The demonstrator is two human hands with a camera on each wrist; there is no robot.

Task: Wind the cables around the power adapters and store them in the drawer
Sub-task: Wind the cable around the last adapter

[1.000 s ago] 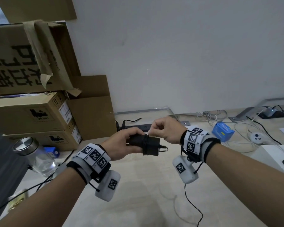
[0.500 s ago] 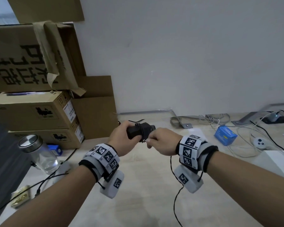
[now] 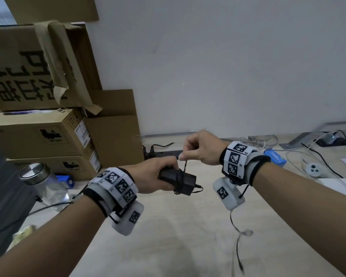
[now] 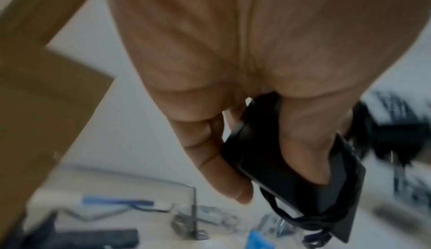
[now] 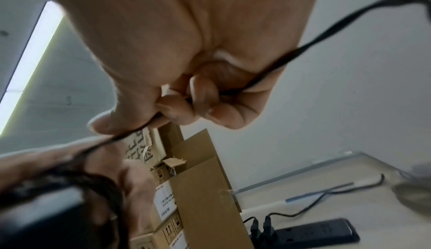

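Note:
My left hand (image 3: 158,174) grips a black power adapter (image 3: 185,181) above the desk, with several turns of thin black cable (image 3: 180,180) wound around its middle. In the left wrist view the adapter (image 4: 291,175) sits between thumb and fingers, cable loops (image 4: 303,219) hanging at its lower end. My right hand (image 3: 200,148) is just above and right of the adapter and pinches the cable (image 3: 185,164) taut. The right wrist view shows the cable (image 5: 268,75) running through the curled fingers (image 5: 200,92) of the right hand. The cable's loose tail (image 3: 237,242) hangs below my right wrist. No drawer is in view.
Stacked cardboard boxes (image 3: 48,124) stand at the left against the wall. A glass jar with a metal lid (image 3: 46,184) is near the desk's left edge. A black power strip (image 3: 168,153) lies behind my hands. A blue box (image 3: 275,156), white cables and a small remote (image 3: 314,168) lie at the right.
My right hand has risen from beside the adapter to above it, drawing the cable up over the top. The adapter has turned back to lie level, its end pointing right.

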